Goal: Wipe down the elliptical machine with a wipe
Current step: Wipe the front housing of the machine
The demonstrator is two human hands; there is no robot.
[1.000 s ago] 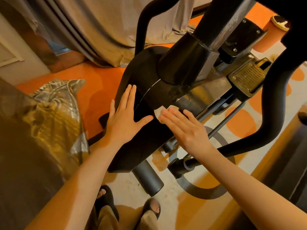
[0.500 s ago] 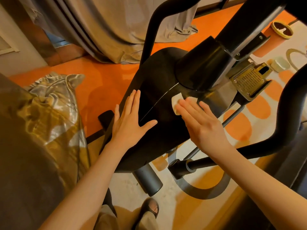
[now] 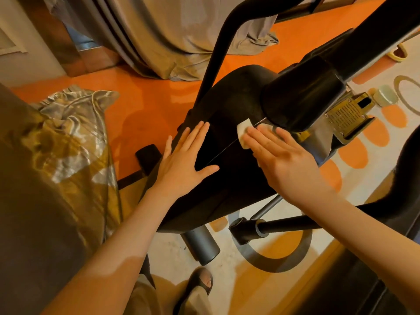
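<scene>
At frame centre, the black housing of the elliptical machine (image 3: pixel 229 110) fills the view, its rounded shroud running from 7 o'clock up toward 1 o'clock, where a thick black column (image 3: pixel 302 101) rises out of it. Left hand (image 3: pixel 181 164) lies flat on the shroud's left flank, at roughly 9 o'clock from the seam line that crosses the housing; its fingers (image 3: pixel 193 137) are straight and held close together, thumb spread out to the side, palm down, nothing gripped. Right hand (image 3: pixel 284 160) lies at 3 o'clock of the left one, palm down on the upper face of the housing just below the column's collar; fingers straight, side by side, pressing a white wipe (image 3: pixel 242 130) against the surface. Wipe shows only as a folded white edge at the fingertips, toward 11 o'clock of the right hand, touching the seam; the remainder is hidden beneath the hand. Ridged metal pedal plate (image 3: pixel 345 114) sits at 2 o'clock of the right hand. Grey cylindrical stabiliser end (image 3: pixel 202 244) and a black joint on a bar (image 3: pixel 245 230) lie at 6 o'clock beneath the housing. Floor: orange surface (image 3: pixel 141 105) at 10 o'clock, a pale rug with orange ovals (image 3: pixel 375 133) at 3 o'clock. Grey curtain (image 3: pixel 181 30) hangs at 12 o'clock, pooling on the floor. Crumpled shiny fabric (image 3: pixel 72 133) lies at 9 o'clock. One sandalled foot (image 3: pixel 200 285) is visible at 6 o'clock.
</scene>
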